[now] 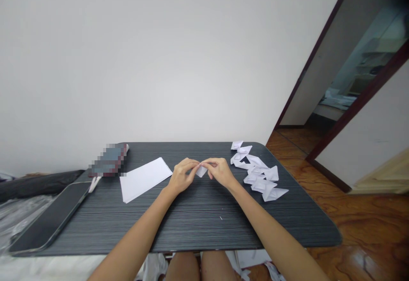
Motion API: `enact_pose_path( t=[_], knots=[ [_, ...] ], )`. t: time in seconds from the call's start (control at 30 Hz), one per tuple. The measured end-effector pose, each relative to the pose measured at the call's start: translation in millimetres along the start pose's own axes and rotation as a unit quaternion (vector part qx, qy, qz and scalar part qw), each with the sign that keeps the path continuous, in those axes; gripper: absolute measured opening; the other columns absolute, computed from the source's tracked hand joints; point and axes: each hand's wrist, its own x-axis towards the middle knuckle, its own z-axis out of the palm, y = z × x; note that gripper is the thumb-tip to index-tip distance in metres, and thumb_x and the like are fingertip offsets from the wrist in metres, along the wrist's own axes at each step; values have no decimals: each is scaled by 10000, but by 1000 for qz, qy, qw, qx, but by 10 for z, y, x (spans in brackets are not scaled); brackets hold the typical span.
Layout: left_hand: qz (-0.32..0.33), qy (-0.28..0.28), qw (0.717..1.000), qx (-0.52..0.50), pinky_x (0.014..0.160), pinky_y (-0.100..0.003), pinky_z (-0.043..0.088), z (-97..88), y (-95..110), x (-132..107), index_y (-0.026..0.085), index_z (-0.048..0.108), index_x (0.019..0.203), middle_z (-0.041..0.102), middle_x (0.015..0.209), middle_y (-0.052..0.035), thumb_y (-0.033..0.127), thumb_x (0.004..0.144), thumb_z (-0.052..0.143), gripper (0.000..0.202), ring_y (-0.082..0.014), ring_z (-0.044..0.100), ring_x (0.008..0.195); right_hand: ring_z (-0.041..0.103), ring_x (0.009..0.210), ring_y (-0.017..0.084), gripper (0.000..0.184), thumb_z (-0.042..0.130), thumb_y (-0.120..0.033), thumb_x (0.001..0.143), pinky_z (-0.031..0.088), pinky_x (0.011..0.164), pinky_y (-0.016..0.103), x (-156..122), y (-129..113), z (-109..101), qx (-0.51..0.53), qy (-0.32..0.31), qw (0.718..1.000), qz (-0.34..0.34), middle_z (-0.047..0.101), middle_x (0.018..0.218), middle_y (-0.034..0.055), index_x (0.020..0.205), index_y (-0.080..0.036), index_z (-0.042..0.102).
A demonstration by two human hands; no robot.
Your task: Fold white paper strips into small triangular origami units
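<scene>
A small folded piece of white paper [201, 171] is held up over the middle of the dark table. My left hand [182, 176] pinches it from the left, thumb and forefinger at its top edge. From the other side my right hand [219, 171] grips the same edge, its fingertips almost meeting the left ones. To the left lies a stack of white paper sheets [145, 180]. Several folded paper boats [260, 178] sit in a loose cluster to the right of my right hand.
The table [198, 225] has dark, grooved boards and rounded corners. A phone-like device [110, 160], partly pixelated, lies at the back left with a white cable [93, 184]. A pale wall [179, 59] stands behind; a doorway opens at right. A tiny white scrap [220, 218] lies near the front.
</scene>
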Motion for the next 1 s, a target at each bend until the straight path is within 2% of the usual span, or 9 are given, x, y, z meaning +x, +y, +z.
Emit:
enact_pose_path(
  t=[0.2,0.3,0.37,0.5,0.6,0.7,0.8,0.9,1.0],
  knots=[
    [-34,33,998,-30,746,-309,438,-12,20,13,165,633,799,646,863,-75,235,797,434,211,-161,570,786,419,323,63,270,548,-372,689,322,359,199,37,31,-14,62,11,998,11,554,476,5,693,-119,642],
    [-80,81,992,-54,756,-313,442,-23,30,26,166,641,783,648,868,-71,262,789,447,216,-168,575,807,465,351,70,286,531,-386,698,316,344,197,50,16,-35,105,34,994,13,614,615,44,726,-117,626],
    [-116,122,982,-82,683,-288,464,-23,35,37,160,643,785,642,873,-74,290,783,451,232,-169,577,789,513,388,89,293,516,-395,708,329,345,199,57,4,-38,127,53,990,13,629,674,66,732,-117,607],
    [-137,177,967,-119,583,-250,467,-18,33,52,144,631,743,620,871,-80,306,779,445,249,-150,568,725,537,398,119,282,495,-389,731,375,373,211,58,19,-15,124,93,988,13,581,498,29,748,-117,566],
    [-110,133,980,-100,619,-251,468,-49,12,49,143,605,783,592,888,-84,281,784,438,216,-151,555,770,522,394,112,252,462,-362,761,398,402,217,36,55,-9,49,111,993,-13,547,454,4,779,-129,557],
    [-80,19,994,-66,710,-273,458,-104,-22,33,152,555,919,580,904,-78,261,780,447,206,-148,550,792,524,443,106,217,427,-315,792,436,488,234,4,69,-33,-53,90,992,-67,557,506,6,806,-151,567],
    [-81,-66,993,-54,728,-275,452,-143,-61,10,162,519,944,595,849,-61,269,774,456,210,-142,561,749,518,478,102,210,389,-272,814,442,545,238,-16,46,-83,-115,49,987,-102,559,546,6,843,-161,565],
    [-95,-103,989,-45,701,-255,447,-152,-98,-12,174,519,887,601,776,-37,280,788,432,169,-140,569,720,503,496,98,219,350,-204,825,428,573,235,-31,6,-155,-163,-16,978,-127,546,559,-3,891,-166,555],
    [-99,-116,988,-39,670,-229,436,-152,-121,-25,183,523,877,604,754,-24,281,795,421,162,-135,577,696,527,620,114,231,360,-139,803,418,659,254,-61,-29,-232,-218,-92,958,-165,576,686,27,870,-169,579]
  ],
)
